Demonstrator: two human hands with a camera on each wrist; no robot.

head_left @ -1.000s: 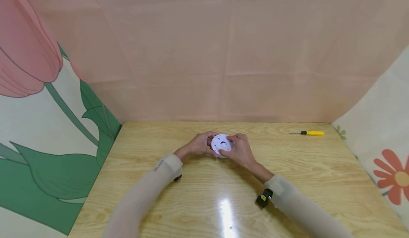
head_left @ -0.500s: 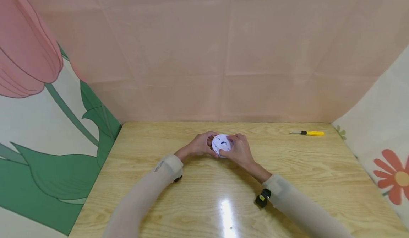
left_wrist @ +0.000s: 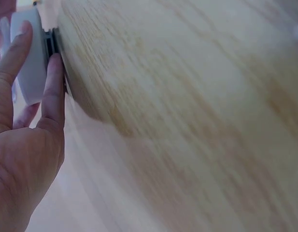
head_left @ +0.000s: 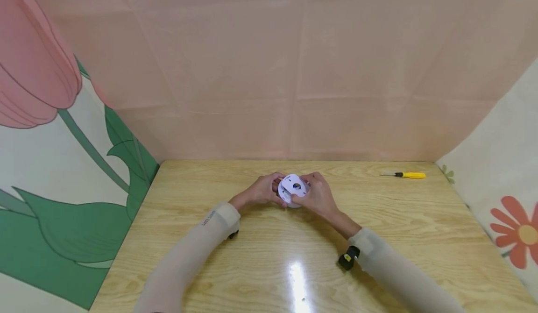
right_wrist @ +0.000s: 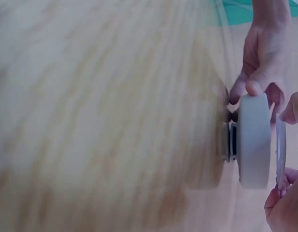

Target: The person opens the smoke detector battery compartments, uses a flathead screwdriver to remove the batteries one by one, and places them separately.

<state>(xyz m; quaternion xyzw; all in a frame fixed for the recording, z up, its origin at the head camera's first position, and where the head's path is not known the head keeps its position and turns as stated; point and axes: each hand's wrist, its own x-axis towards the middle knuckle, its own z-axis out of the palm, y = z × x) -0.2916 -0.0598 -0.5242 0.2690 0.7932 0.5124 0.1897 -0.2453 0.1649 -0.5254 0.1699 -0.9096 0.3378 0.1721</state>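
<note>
A white round device (head_left: pixel 290 197) stands near the middle of the wooden table (head_left: pixel 294 257). My left hand (head_left: pixel 260 191) grips its left side, fingers curled round the rim (left_wrist: pixel 30 58). My right hand (head_left: pixel 319 196) pinches a thin white round cover plate (head_left: pixel 295 185) with a dark spot at its centre, held tilted just above the device. In the right wrist view the plate (right_wrist: pixel 281 145) stands apart from the thick white body (right_wrist: pixel 254 140), which rests on a dark base against the table. The left hand's fingers (right_wrist: pixel 264 53) show behind the body.
A yellow-handled screwdriver (head_left: pixel 405 175) lies at the table's far right corner. Pink cloth hangs behind the table, and flower-printed cloth hangs along both sides. A glare spot (head_left: pixel 297 275) shines on the near tabletop.
The thin cover plate has come up off the device and tilted, now showing a dark centre. My right hand shifted slightly up and right with it. The left hand stayed put.
</note>
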